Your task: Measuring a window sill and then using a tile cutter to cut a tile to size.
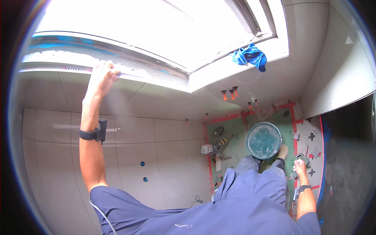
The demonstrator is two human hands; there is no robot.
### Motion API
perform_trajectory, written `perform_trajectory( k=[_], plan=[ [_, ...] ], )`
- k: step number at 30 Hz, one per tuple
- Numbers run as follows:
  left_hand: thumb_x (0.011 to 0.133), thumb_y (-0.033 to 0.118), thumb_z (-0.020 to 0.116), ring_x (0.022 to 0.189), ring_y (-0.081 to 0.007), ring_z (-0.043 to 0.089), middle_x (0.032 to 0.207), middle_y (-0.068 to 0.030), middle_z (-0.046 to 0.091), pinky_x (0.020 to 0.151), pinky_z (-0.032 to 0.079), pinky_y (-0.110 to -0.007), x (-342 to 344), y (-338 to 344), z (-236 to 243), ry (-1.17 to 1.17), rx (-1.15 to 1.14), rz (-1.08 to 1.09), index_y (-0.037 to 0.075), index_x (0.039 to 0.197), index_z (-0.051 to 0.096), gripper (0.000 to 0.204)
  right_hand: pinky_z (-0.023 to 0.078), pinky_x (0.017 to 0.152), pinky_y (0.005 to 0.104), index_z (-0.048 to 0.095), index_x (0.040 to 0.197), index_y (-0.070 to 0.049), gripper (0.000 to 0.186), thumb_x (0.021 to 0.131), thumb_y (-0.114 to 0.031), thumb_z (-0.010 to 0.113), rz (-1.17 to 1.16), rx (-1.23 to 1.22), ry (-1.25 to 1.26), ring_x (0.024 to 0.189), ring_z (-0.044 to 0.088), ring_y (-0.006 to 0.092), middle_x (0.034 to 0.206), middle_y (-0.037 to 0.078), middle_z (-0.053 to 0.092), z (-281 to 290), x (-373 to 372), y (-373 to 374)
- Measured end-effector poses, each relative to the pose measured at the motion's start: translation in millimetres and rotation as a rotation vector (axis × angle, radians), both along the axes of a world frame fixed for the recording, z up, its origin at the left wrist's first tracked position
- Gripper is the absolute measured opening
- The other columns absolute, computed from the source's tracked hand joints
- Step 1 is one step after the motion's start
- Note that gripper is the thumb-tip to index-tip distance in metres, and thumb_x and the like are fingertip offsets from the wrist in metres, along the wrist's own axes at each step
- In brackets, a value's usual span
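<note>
My left hand (pixel 102 78) is raised to the window ledge, its fingers closed on a tape measure (pixel 55 69). The white blade runs along the ledge's front edge, out to the left and a little past the hand on the right. Rough white plaster (pixel 58 56) with blue patches covers the ledge behind it. My right hand (pixel 300 167) hangs low at my right side with its fingers curled; what they hold, if anything, I cannot make out. Beneath it shows a dark roundish thing (pixel 304 158) near the floor.
A blue cloth (pixel 250 56) lies over the right sill. By my feet stands a round green bucket (pixel 264 140); a cordless power tool (pixel 215 148) lies left of it. Orange-tipped pipe stubs (pixel 232 93) stick out of the tiled wall. Red tape (pixel 229 117) edges the green floor sheet.
</note>
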State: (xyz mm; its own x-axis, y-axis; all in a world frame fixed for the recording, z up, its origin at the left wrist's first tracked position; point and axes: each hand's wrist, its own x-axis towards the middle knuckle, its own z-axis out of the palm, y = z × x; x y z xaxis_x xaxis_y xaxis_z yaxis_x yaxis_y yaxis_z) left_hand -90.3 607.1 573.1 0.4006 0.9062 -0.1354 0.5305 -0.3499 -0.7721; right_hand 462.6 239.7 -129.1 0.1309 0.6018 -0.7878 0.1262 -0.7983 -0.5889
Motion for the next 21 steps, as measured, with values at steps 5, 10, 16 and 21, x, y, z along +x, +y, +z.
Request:
perform_trajectory(
  k=[5, 10, 16, 21],
  plan=[
    [0.077, 0.011, 0.07, 0.091, -0.0293, 0.055, 0.089, -0.0109, 0.058, 0.083, 0.046, -0.04, -4.6, 2.5, -0.8, -0.015, -0.007, 0.01, 0.011, 0.095, 0.074, 0.019, 0.043, 0.041, 0.0296, 0.059, 0.086, -0.004, 0.017, 0.09, -0.02, 0.058, 0.013, 0.0, 0.0, 0.045, 0.056, 0.0142, 0.065, 0.008, 0.062, -7.2, -1.2, 4.4],
    [0.078, 0.01, 0.07, 0.095, -0.0294, 0.057, 0.094, -0.0124, 0.063, 0.084, 0.048, -0.041, -5.5, 1.8, -3.5, -0.036, -0.03, 0.108, 0.01, 0.101, 0.074, 0.023, 0.043, 0.041, 0.0299, 0.06, 0.086, -0.003, 0.017, 0.09, -0.019, 0.057, 0.007, -0.003, -0.01, 0.045, 0.056, 0.0147, 0.064, 0.008, 0.061, -6.0, -0.5, 8.6],
    [0.079, 0.008, 0.069, 0.088, -0.0284, 0.057, 0.093, -0.0098, 0.063, 0.08, 0.048, -0.039, -14.1, 0.9, -1.3, -0.067, -0.048, 0.048, 0.01, 0.1, 0.073, 0.022, 0.044, 0.04, 0.03, 0.06, 0.088, -0.002, 0.015, 0.09, -0.017, 0.057, 0.009, -0.024, 0.008, 0.044, 0.055, 0.0152, 0.065, 0.009, 0.061, -8.9, -0.2, 16.8],
    [0.079, 0.009, 0.067, 0.087, -0.0276, 0.058, 0.091, -0.0073, 0.064, 0.078, 0.047, -0.038, -14.6, -1.9, -5.5, -0.061, -0.026, 0.059, 0.01, 0.092, 0.073, 0.015, 0.048, 0.043, 0.029, 0.061, 0.091, 0.002, 0.02, 0.09, -0.018, 0.059, 0.042, -0.055, 0.005, 0.05, 0.057, 0.0147, 0.067, 0.009, 0.061, -14.4, -1.5, 25.0]
  ],
)
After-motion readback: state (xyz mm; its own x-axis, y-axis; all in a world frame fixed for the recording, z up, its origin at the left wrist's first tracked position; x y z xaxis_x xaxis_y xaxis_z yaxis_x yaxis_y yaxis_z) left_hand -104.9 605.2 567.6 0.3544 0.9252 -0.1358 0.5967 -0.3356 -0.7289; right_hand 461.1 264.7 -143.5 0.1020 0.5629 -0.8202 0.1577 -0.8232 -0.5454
